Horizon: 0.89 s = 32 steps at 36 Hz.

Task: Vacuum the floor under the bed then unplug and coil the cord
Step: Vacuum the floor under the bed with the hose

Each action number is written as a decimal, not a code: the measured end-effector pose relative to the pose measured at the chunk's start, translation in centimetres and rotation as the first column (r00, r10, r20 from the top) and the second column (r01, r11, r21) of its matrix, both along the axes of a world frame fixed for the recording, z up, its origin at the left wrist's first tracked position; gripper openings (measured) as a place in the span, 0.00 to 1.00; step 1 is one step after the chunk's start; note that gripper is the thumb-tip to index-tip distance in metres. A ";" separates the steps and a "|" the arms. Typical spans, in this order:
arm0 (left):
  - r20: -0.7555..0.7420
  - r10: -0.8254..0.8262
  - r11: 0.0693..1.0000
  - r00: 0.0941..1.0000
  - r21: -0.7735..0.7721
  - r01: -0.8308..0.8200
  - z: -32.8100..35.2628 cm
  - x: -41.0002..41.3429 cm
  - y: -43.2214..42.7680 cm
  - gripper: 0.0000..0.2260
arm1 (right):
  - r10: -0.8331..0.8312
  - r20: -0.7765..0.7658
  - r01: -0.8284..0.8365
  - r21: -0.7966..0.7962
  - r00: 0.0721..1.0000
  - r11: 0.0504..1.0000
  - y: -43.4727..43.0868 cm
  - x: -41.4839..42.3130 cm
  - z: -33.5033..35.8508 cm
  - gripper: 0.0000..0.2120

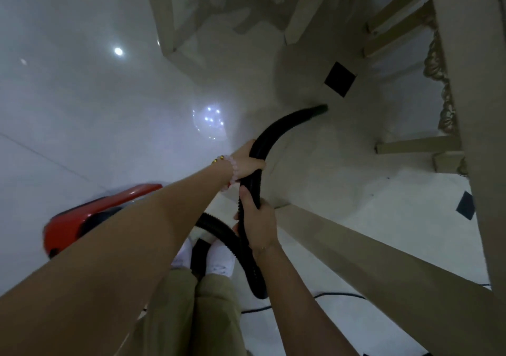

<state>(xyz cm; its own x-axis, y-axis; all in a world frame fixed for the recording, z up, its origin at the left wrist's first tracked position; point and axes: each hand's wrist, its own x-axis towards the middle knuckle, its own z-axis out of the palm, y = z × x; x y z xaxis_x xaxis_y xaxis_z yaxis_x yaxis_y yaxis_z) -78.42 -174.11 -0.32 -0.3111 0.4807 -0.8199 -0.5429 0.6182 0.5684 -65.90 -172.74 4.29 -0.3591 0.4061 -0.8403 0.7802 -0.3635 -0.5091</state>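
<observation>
Hose point(276, 128), one, in two hands point(247, 164) point(257, 221); red vacuum point(71, 224), one

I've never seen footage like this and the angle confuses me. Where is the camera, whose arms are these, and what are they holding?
There is only one picture. It comes from a wide-angle camera worn on a person's head, looking down past their own arms. No machine does the work here, only the person's two bare hands.

The left hand, with a bead bracelet at the wrist, and the right hand just below it both grip a black vacuum hose. The hose's nozzle reaches toward the pale glossy floor beside a pale wooden bed frame.

Behind the left arm sits the red vacuum cleaner. A thin black cord lies on the floor. The person's white shoes show between the arms.
</observation>
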 end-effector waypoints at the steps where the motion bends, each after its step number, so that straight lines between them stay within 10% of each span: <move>1: -0.002 0.023 1.000 1.000 0.005 -0.023 0.7 -0.2 -0.6 0.26 | 0.046 0.006 -0.046 0.008 0.999 0.999 -0.4 -0.2 0.1 0.20; 18: 0.200 0.721 0.683 0.664 -0.044 -0.729 4.1 1.4 -16.2 0.24 | 0.724 0.101 -0.731 0.055 0.682 0.680 -8.0 -2.0 2.5 0.21; 27: 0.284 0.829 0.519 0.483 -0.068 -0.852 3.1 4.1 -28.4 0.18 | 0.846 -0.041 -0.826 -0.247 0.531 0.507 -15.6 -4.5 2.2 0.15; 32: 0.032 0.949 0.316 0.315 -0.127 -0.940 1.6 7.0 -35.2 0.17 | 0.903 -0.010 -0.903 -0.009 0.430 0.430 -19.6 -5.6 0.6 0.17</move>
<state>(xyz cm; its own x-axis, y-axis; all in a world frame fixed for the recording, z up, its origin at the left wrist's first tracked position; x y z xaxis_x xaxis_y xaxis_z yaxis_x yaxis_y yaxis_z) -71.37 -209.30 1.29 -0.4430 -0.1511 -0.8837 -0.8263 -0.3137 0.4678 -71.50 -192.38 4.87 -0.5177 -0.1604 -0.8404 0.6661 0.5409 -0.5136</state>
